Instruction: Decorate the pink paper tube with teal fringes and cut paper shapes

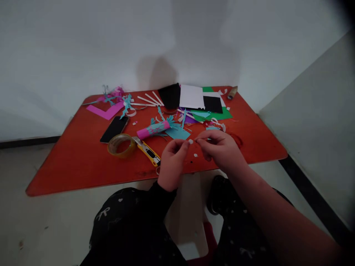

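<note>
Above the table's front edge, my left hand (174, 162) pinches a small white round paper piece (190, 141) between thumb and forefinger. My right hand (217, 147) is closed in a pinch just right of that piece; whatever its fingertips hold is too small to make out. Below the fingertips, another white scrap (195, 155) lies on the red table (83, 162). Left of my hands are a yellow box cutter (148, 150) and a roll of clear tape (121, 145). Behind them lies a pink tube (154, 129) covered with blue paper scales and fringes.
A black phone (114, 129) lies at the left, near a bent pink paper strip (107, 111). White sticks (151, 99), a white sheet (192, 96), black sheets (169, 95) and green paper (219, 114) fill the back. A cardboard roll (232, 92) stands near the far right corner, before the wall.
</note>
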Demonstrator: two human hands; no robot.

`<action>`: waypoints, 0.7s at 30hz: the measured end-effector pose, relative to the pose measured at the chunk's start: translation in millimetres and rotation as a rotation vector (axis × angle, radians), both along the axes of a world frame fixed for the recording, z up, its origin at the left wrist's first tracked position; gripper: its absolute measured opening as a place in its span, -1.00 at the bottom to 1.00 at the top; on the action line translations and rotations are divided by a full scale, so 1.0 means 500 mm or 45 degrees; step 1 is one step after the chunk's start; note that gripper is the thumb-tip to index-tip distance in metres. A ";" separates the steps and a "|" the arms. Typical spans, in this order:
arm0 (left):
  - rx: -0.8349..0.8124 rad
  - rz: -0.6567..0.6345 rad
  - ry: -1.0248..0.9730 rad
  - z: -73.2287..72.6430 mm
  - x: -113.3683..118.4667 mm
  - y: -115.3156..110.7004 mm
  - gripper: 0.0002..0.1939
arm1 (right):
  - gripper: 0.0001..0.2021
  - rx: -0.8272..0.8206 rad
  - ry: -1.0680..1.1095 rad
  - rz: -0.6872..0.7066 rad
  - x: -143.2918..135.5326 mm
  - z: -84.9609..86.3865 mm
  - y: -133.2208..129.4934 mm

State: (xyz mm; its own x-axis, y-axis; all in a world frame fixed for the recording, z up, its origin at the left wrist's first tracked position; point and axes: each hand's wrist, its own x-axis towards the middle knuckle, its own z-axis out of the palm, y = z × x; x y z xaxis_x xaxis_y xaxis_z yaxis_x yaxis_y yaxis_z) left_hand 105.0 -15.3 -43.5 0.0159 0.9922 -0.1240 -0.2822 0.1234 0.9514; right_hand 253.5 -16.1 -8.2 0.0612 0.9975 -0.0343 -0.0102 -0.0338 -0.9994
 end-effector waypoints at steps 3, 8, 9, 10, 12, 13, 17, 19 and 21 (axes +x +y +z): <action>-0.002 0.008 -0.075 0.004 0.006 0.002 -0.73 | -0.80 -0.035 0.098 0.002 -0.004 0.001 0.010; 0.013 0.013 -0.059 0.009 0.004 0.003 -0.74 | -0.80 -0.073 0.090 0.022 -0.008 0.015 0.019; 0.016 0.008 -0.061 0.009 0.003 0.003 -0.75 | -0.81 -0.077 0.079 0.025 -0.009 0.019 0.019; 0.018 0.006 -0.063 0.008 0.002 0.003 -0.75 | -0.81 -0.082 0.066 0.031 -0.010 0.022 0.020; 0.023 0.004 -0.058 0.005 0.000 0.004 -0.76 | -0.81 -0.085 0.034 0.047 -0.011 0.028 0.021; 0.023 0.003 -0.053 0.004 -0.001 0.004 -0.76 | -0.81 -0.085 0.009 0.057 -0.011 0.031 0.022; 0.028 -0.013 -0.044 -0.002 -0.005 0.006 -0.78 | -0.80 -0.079 -0.115 0.088 -0.012 0.035 0.026; 0.033 -0.014 -0.032 -0.005 -0.007 0.008 -0.78 | -0.80 -0.063 -0.171 0.100 -0.013 0.034 0.028; 0.030 0.000 -0.008 -0.006 -0.009 0.009 -0.78 | -0.82 -0.036 -0.197 0.097 -0.014 0.031 0.030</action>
